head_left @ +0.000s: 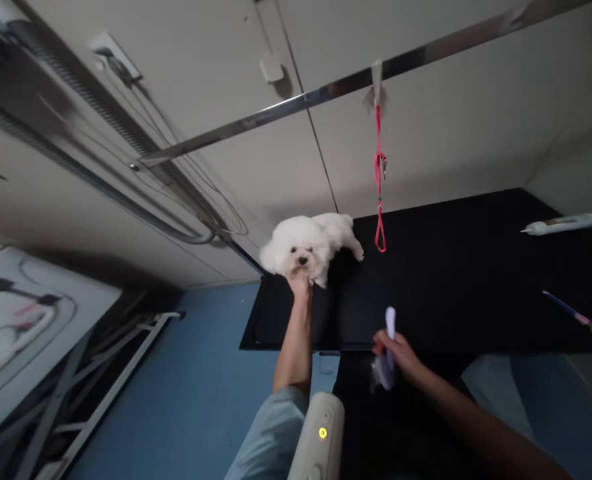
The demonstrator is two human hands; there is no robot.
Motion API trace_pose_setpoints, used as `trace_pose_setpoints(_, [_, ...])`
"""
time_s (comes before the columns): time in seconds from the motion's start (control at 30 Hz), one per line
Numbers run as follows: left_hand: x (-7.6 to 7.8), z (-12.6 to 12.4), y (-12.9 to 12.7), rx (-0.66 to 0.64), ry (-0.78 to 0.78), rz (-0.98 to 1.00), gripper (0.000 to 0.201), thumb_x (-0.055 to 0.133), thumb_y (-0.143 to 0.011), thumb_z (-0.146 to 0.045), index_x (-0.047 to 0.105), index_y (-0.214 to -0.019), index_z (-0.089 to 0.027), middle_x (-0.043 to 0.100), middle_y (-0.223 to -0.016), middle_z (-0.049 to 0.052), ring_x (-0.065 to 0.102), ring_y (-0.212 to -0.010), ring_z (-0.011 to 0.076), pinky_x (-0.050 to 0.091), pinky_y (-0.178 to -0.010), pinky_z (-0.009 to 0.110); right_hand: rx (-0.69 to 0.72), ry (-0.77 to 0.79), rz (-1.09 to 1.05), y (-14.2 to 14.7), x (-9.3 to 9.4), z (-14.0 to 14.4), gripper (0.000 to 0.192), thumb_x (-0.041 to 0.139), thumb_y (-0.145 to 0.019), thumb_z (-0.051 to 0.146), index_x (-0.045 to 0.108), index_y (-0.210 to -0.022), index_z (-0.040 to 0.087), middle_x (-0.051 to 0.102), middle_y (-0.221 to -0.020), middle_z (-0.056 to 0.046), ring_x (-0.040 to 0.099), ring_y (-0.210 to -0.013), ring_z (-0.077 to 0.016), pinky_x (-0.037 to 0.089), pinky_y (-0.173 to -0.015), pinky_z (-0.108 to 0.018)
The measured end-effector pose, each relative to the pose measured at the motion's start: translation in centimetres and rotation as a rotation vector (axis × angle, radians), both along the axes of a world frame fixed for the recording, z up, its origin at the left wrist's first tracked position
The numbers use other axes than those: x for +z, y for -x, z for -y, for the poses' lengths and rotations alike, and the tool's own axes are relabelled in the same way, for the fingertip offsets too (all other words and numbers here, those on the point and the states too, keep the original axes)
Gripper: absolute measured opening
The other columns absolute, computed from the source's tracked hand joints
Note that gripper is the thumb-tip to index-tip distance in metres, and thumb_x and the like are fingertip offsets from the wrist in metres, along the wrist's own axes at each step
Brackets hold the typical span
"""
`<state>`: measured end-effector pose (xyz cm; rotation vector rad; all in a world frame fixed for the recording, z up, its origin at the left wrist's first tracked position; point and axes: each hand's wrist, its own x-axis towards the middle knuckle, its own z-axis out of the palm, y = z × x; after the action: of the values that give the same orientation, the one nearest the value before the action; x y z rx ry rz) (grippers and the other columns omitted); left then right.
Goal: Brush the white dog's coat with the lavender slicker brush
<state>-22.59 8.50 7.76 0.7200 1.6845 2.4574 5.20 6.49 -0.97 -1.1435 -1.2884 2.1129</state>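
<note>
A small white fluffy dog (311,247) lies on a black grooming table (451,280), its head toward me at the table's left corner. My left hand (300,283) reaches up under the dog's chin and holds its muzzle. My right hand (393,350) is closed around a pale lilac brush (389,347), held above the table's near edge, apart from the dog. A red leash (379,180) hangs loose from a metal bar (356,83) beside the dog's rear.
A white tube (559,225) lies at the table's far right; scissors with pink and purple handles (579,315) lie near the right edge. A pale device with a lit yellow dot (321,433) sits at my chest. Blue floor and metal frames (101,393) lie left.
</note>
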Motion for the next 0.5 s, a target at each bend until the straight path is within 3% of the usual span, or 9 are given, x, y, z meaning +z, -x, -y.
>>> trace_pose_setpoints(0.13, [-0.8,1.3,-5.2,-0.048,0.005,0.074,0.041,0.078,-0.062,-0.026,0.069,-0.101,-0.018,0.074,-0.110,0.010,0.070,-0.104,0.0250,0.056,-0.096,0.040,0.032,-0.194,-0.161,5.6,6.2,-1.6,0.052,0.071,-0.066,0.055,0.062,-0.103,0.020,0.055,-0.051,0.005,0.056,-0.052,-0.0172,0.045,-0.057,-0.031])
trace_pose_setpoints(0.23, [-0.6,3.3,-8.0,-0.076,0.122,-0.001,0.030,0.076,-0.066,-0.027,0.072,-0.095,-0.020,0.075,-0.102,0.008,0.070,-0.100,0.0258,0.055,-0.095,0.042,0.017,-0.377,-0.186,7.6,9.0,-2.4,0.036,0.077,-0.064,0.039,0.063,-0.092,0.022,0.058,-0.058,0.004,0.054,-0.053,-0.0162,0.044,-0.054,-0.030])
trace_pose_setpoints(0.37, [0.0,6.4,-9.0,-0.211,0.273,-0.183,0.023,0.075,-0.070,-0.034,0.071,-0.088,-0.020,0.073,-0.090,0.008,0.069,-0.092,0.0272,0.056,-0.090,0.045,-0.107,-0.553,-0.205,7.2,10.8,-4.3,0.023,0.077,-0.066,0.036,0.057,-0.067,0.023,0.056,-0.059,0.000,0.057,-0.067,-0.0210,0.046,-0.064,-0.033])
trace_pose_setpoints(0.43, [1.1,7.3,-8.4,-0.237,0.298,-0.306,0.035,0.078,-0.069,-0.039,0.068,-0.096,-0.019,0.070,-0.094,0.009,0.068,-0.093,0.0262,0.055,-0.091,0.044,-0.104,-0.596,-0.161,6.2,11.5,-5.7,0.027,0.073,-0.072,0.038,0.054,-0.061,0.023,0.054,-0.057,-0.001,0.055,-0.065,-0.0201,0.045,-0.063,-0.033])
trace_pose_setpoints(0.5, [2.9,7.4,-7.5,-0.192,0.283,-0.483,0.061,0.086,-0.060,-0.044,0.063,-0.111,-0.019,0.065,-0.112,0.013,0.064,-0.108,0.0287,0.051,-0.099,0.047,-0.070,-0.657,-0.130,5.0,12.4,-7.1,0.030,0.071,-0.075,0.039,0.053,-0.059,0.022,0.052,-0.056,0.000,0.052,-0.063,-0.0179,0.044,-0.062,-0.031])
